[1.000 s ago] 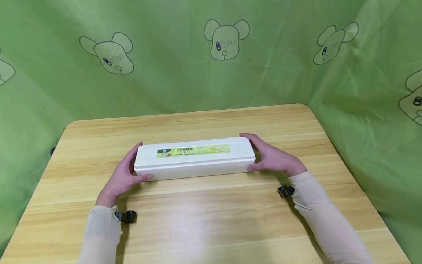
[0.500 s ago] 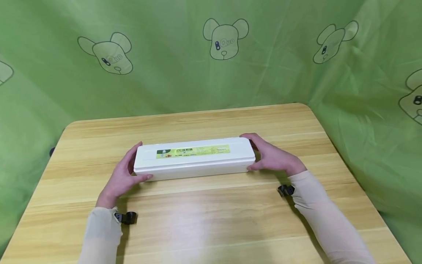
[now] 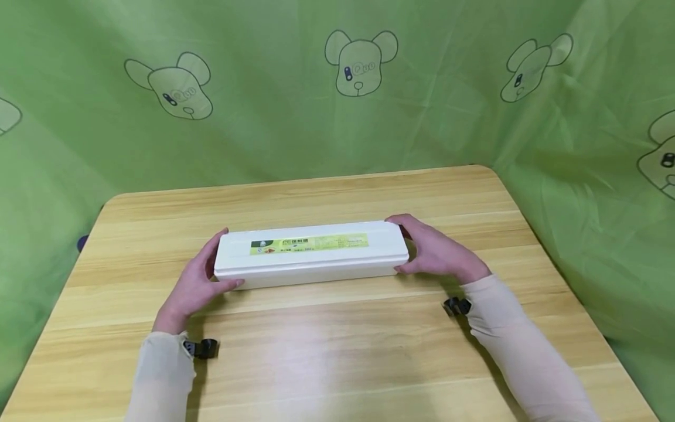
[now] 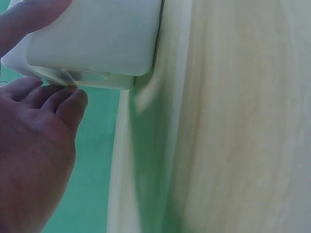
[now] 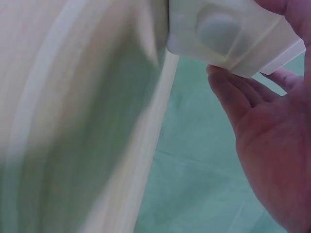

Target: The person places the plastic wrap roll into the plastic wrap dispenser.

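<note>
A long white cling film box (image 3: 316, 272) lies crosswise on the wooden table, its lid down and a yellow-green label (image 3: 337, 241) on top. My left hand (image 3: 192, 287) grips its left end, thumb on the front side and fingers round the back. At the opposite end my right hand (image 3: 437, 252) holds it the same way, thumb low at the front corner. In the left wrist view the box's end face (image 4: 97, 39) shows between thumb and fingertips. A round recess (image 5: 221, 31) marks the other end in the right wrist view. The inside of the box is hidden.
The light wooden tabletop (image 3: 337, 351) has rounded far corners. Green curtains (image 3: 274, 117) with bear-head outlines hang behind it and along both sides. Black wrist cameras (image 3: 203, 348) sit at the cuffs of the pale sleeves (image 3: 160, 375).
</note>
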### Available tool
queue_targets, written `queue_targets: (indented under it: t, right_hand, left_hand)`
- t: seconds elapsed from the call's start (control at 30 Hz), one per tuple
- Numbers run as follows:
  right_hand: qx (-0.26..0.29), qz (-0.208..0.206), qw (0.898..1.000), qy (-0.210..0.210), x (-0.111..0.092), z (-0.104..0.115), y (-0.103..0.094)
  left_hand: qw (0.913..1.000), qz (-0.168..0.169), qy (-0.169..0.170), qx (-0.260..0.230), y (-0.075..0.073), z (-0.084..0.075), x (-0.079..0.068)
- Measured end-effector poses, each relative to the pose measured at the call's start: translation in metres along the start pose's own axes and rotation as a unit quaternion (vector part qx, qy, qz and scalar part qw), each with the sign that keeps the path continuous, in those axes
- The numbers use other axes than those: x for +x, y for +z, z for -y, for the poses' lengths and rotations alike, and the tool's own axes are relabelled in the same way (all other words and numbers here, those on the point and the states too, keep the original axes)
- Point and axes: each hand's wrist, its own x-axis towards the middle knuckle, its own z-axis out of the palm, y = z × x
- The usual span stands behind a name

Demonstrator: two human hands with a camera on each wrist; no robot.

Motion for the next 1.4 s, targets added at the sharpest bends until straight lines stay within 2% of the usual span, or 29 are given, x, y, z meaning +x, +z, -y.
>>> queue_targets:
  t: [0.13,0.23,0.53,0.97,1.4]
  right_hand:
    - [-0.002,0.005,1.0,0.004,-0.0004,0.0014,-0.0004]
    - [0.01,0.013,1.0,0.012,-0.0007,0.0019,-0.0008]
    - [0.026,0.027,0.999,0.006,-0.0003,0.001,0.0002]
    - [0.018,0.025,0.999,0.007,-0.0013,0.0025,-0.0004]
    - [0.04,0.026,0.999,0.003,-0.0023,-0.0022,0.0006]
  left_hand:
    - [0.9999,-0.001,-0.006,0.008,-0.0002,-0.0003,-0.001]
    - [1.0,0.002,0.002,0.008,-0.0006,0.0008,-0.001]
    - [0.9995,0.031,-0.003,0.001,-0.0068,0.003,-0.0043]
    - [0.9996,0.023,-0.009,0.013,-0.0076,0.0041,-0.0037]
    - [0.9996,0.026,-0.01,0.006,-0.0064,0.0023,-0.0028]
